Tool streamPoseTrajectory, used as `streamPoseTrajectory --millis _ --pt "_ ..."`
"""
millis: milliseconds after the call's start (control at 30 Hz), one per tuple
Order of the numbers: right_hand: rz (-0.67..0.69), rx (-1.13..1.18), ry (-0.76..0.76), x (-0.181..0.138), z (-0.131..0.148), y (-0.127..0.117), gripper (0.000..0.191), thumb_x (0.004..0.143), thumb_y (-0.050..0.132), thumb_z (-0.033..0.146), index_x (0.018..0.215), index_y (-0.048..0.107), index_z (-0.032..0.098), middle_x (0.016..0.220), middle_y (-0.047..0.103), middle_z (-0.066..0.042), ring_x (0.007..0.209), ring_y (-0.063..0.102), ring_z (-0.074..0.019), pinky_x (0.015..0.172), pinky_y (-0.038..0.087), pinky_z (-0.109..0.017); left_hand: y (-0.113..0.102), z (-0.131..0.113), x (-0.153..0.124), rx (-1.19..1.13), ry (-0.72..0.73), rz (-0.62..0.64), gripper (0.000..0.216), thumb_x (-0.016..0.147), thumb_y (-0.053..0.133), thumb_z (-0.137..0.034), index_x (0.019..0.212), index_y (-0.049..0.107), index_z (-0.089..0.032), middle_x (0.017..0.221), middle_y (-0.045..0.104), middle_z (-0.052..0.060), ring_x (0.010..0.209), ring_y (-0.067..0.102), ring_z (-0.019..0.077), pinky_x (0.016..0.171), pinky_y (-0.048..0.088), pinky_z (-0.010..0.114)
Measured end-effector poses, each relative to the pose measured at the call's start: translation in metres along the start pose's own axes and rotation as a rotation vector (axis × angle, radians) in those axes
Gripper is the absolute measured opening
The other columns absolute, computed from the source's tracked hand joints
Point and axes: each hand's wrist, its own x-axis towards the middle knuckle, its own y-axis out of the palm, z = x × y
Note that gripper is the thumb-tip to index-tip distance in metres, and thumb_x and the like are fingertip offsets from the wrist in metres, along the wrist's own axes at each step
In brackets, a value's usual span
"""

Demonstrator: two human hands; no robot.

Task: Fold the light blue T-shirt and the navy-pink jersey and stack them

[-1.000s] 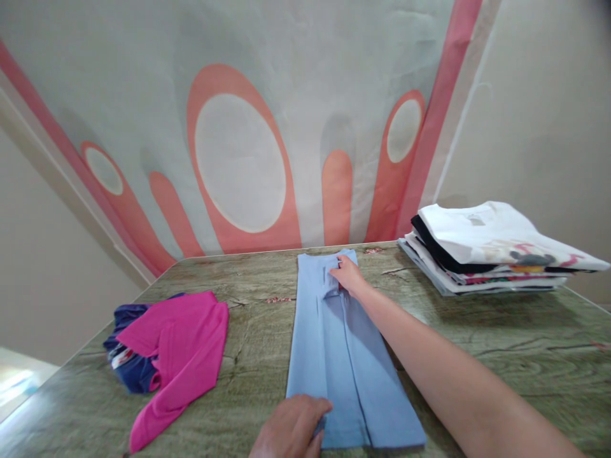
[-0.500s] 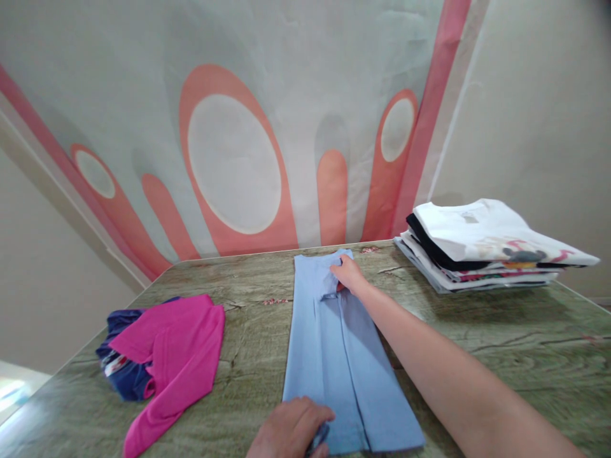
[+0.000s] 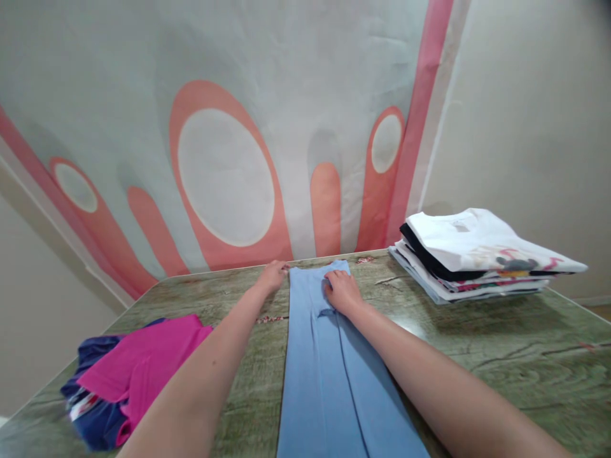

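A light blue garment (image 3: 310, 369) lies lengthwise on the wooden table, folded into a long panel that widens towards me. Its near end runs out of view. At its far left corner is my left hand (image 3: 274, 276), fingers stretched out towards the edge of the cloth. My right hand (image 3: 342, 292) rests on the upper part of the garment, with bent fingers and a gap between them and the thumb. Below that hand, a small dark-edged opening or flap shows at the top of a long crease.
On the right stands a stack of folded clothes (image 3: 477, 248), a white printed shirt on top. To the left, a bright pink garment (image 3: 147, 362) lies over a dark blue one (image 3: 95, 426), partly behind my left forearm. A patterned wall rises behind the table's (image 3: 258, 343) far edge.
My left hand has gone from the garment's near end to its far left corner. My right hand has let go of the pinched cloth and lies on it. The view has shifted slightly.
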Motion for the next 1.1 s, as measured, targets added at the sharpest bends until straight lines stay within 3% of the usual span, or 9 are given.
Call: streamPoseTrajectory --millis 167,300,433,600,767,967,1100 --pt "-0.016 0.011 0.019 0.005 -0.009 0.009 0.024 0.087 0.052 0.023 0.110 0.061 0.020 0.110 0.063 -0.010 0.107 0.051 -0.0249 0.086 0.036 -0.035 0.016 0.030 0.053 -0.052 0.105 0.137 0.028 0.084 0.052 -0.032 0.100 0.069 -0.017 0.097 0.067 0.007 0.096 0.057 0.0202 0.088 0.043 0.030" --pt "-0.022 0.015 0.028 0.006 -0.011 0.011 0.025 0.087 0.051 0.022 0.110 0.061 0.021 0.110 0.063 -0.009 0.107 0.050 -0.0243 0.086 0.035 -0.034 0.019 0.047 0.068 -0.130 0.193 0.283 0.040 0.083 0.052 -0.050 0.091 0.070 -0.015 0.084 0.067 0.005 0.079 0.057 0.0167 0.075 0.044 0.025" --pt "-0.022 0.018 0.040 0.007 -0.012 0.011 0.026 0.086 0.051 0.021 0.110 0.061 0.020 0.109 0.062 -0.009 0.106 0.049 -0.0245 0.086 0.035 -0.034 0.017 0.057 0.078 -0.171 0.233 0.378 0.041 0.074 0.061 -0.054 0.080 0.069 -0.014 0.074 0.064 0.002 0.069 0.053 0.0145 0.069 0.040 0.024" --pt "-0.027 0.014 0.078 0.008 -0.011 0.011 0.023 0.085 0.052 0.021 0.105 0.064 0.020 0.104 0.061 -0.011 0.103 0.048 -0.0255 0.085 0.036 -0.035 0.011 0.053 0.085 -0.207 0.248 0.374 0.035 0.064 0.070 -0.050 0.072 0.065 -0.015 0.073 0.061 0.002 0.074 0.052 0.0167 0.072 0.039 0.026" --pt "-0.041 0.031 0.101 0.008 -0.011 0.010 0.014 0.084 0.053 0.022 0.093 0.065 0.020 0.102 0.060 -0.010 0.101 0.048 -0.0245 0.084 0.035 -0.034 0.010 0.038 0.078 -0.292 0.272 0.333 0.040 0.075 0.059 -0.053 0.088 0.063 -0.016 0.090 0.061 0.004 0.083 0.052 0.0169 0.077 0.041 0.026" --pt "-0.040 0.099 0.068 0.009 -0.012 0.011 0.013 0.085 0.051 0.019 0.094 0.059 0.022 0.098 0.064 -0.005 0.099 0.051 -0.0214 0.082 0.033 -0.031 0.011 0.026 0.073 -0.339 0.281 0.448 0.046 0.071 0.066 -0.046 0.106 0.063 -0.016 0.095 0.064 0.004 0.080 0.054 0.0154 0.074 0.041 0.025" --pt "-0.041 0.098 0.087 0.010 -0.013 0.012 0.012 0.087 0.049 0.020 0.095 0.057 0.021 0.094 0.065 -0.006 0.097 0.053 -0.0218 0.081 0.033 -0.031 0.010 0.024 0.079 -0.326 0.232 0.563 0.045 0.064 0.072 -0.047 0.096 0.068 -0.015 0.083 0.064 0.002 0.074 0.053 0.0150 0.069 0.040 0.024"
